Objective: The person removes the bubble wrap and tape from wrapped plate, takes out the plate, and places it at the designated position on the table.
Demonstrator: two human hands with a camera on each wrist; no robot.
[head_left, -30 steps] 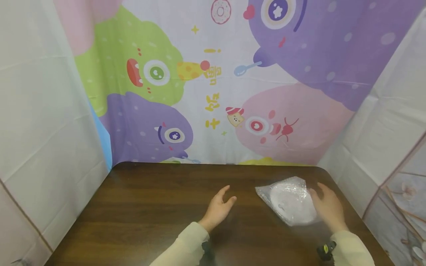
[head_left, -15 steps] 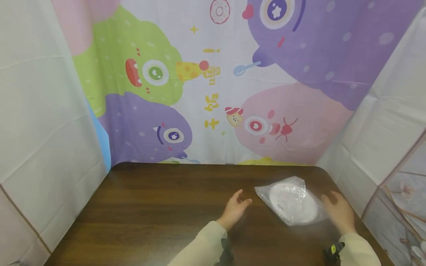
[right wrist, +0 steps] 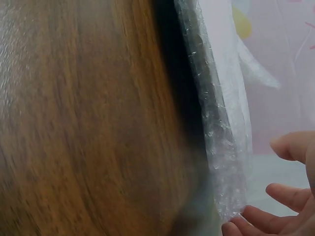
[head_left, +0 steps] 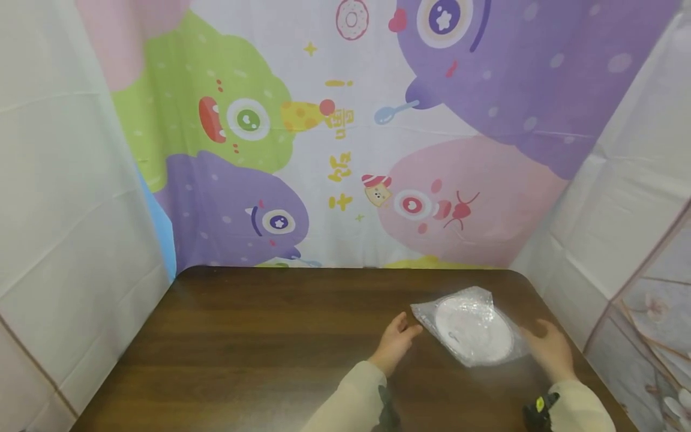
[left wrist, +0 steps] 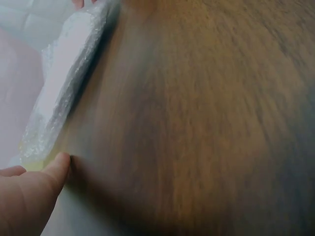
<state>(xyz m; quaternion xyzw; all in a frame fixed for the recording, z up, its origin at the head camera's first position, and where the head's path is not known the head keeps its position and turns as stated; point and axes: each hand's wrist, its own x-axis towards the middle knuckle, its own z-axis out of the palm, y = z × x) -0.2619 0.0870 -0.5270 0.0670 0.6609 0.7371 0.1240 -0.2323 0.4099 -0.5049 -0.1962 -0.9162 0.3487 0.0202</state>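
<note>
A round white object (head_left: pixel 469 330), wrapped in a clear bubble-wrap bag (head_left: pixel 427 311), lies on the right part of the dark wooden table (head_left: pixel 259 336). My left hand (head_left: pixel 396 345) is just left of the bag's left corner, thumb and fingers apart and nothing between them. In the left wrist view the thumb (left wrist: pixel 56 172) points at the near end of the wrap. At the bag's right end is my right hand (head_left: pixel 550 351). The right wrist view has its lower fingertips (right wrist: pixel 234 226) right at the wrap's corner, while the thumb (right wrist: pixel 290 146) stands off from it.
A cartoon-printed curtain (head_left: pixel 345 138) hangs along the table's far edge. White tile-patterned sheets enclose both sides, the left one (head_left: pixel 59 180) and the right one (head_left: pixel 621 180). The right hand is close to the table's right edge.
My left hand has moved right, up to the bag's left corner. The right hand has shifted slightly toward me and right, along the bag's right end. The bag stays where it was.
</note>
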